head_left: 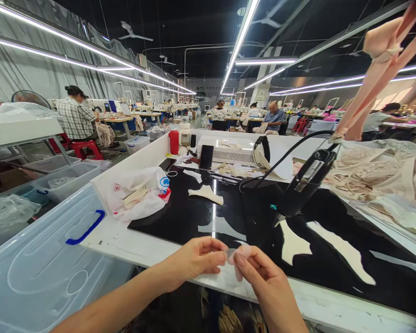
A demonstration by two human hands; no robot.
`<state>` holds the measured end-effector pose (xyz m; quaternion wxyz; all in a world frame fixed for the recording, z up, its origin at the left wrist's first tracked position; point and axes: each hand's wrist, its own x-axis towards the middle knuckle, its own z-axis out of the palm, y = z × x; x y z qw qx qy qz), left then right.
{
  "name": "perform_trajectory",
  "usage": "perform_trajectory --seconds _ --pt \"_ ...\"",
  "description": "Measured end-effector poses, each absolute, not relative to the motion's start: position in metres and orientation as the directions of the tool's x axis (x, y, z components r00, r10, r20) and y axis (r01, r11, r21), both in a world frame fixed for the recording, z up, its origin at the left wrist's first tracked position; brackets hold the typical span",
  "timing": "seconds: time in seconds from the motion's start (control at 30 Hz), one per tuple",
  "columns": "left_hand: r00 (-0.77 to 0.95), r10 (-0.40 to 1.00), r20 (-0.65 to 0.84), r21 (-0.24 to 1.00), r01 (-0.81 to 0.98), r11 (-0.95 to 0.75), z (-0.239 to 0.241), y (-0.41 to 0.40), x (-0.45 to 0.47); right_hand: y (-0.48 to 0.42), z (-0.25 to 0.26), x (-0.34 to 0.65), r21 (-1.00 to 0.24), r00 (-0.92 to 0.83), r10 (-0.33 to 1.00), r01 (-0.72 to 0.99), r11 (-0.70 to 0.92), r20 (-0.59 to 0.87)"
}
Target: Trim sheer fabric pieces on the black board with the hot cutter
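Observation:
My left hand (205, 257) and my right hand (254, 269) come close together above the front edge of the table. Between them is a small, thin, whitish see-through piece (230, 255), perhaps film or thin fabric. My right thumb and fingers pinch it, and part hangs below them. The fingertips of my left hand close on its other side. Just beyond my hands, a pale translucent cut piece (225, 226) lies on the black mat (180, 226). Farther back on the mat rests a cream cut piece (206, 194).
A black handheld tool (307, 182) hangs by pink fabric strips (376, 88) over more cream pieces (294, 243). At left are a white plastic bag (135, 196) and a clear bin lid (48, 263). Beige fabric (384, 171) is heaped at right. A phone (206, 157) stands behind.

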<state>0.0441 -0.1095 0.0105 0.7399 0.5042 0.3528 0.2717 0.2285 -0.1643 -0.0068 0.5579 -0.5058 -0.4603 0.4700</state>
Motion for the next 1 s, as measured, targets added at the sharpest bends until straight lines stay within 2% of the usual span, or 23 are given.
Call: perform_trajectory --seconds 0.1,0.23,0.4,0.53,0.63,0.7,0.87,1.0 --pt "0.594 0.752 -0.285 0.897 -0.112 0.428 0.007 -0.114 0.048 -0.165 -0.008 0.228 -0.998 0.132 0.99 -0.051 0.046 0.039" --pt "0.527 0.814 -0.245 0.898 -0.193 0.395 0.004 -0.111 0.052 -0.166 -0.016 0.231 -1.0 0.165 0.986 0.004 -0.004 -0.004" --pt "0.509 0.83 -0.229 0.935 -0.123 0.333 0.004 -0.101 0.048 -0.167 -0.027 0.248 -0.993 0.291 0.957 0.107 -0.042 -0.009" --pt "0.525 0.82 -0.229 0.953 -0.049 0.297 0.003 -0.093 0.046 -0.167 -0.022 0.257 -0.972 0.452 0.882 0.234 0.023 0.13" --pt "0.557 0.8 -0.224 0.965 0.012 0.262 0.004 -0.087 0.047 -0.166 -0.017 0.251 -0.93 0.368 0.893 0.343 0.13 0.26" --pt "0.58 0.784 -0.219 0.969 0.036 0.244 0.007 -0.085 0.048 -0.164 -0.016 0.243 -0.91 0.255 0.924 0.375 0.176 0.283" --pt "0.596 0.78 -0.192 0.978 0.05 0.202 0.015 -0.079 0.05 -0.153 -0.02 0.233 -0.902 0.066 0.971 0.387 0.189 0.232" --pt "0.576 0.793 -0.199 0.974 0.025 0.227 0.01 -0.075 0.051 -0.147 -0.025 0.238 -0.918 0.09 0.976 0.365 0.153 0.198"
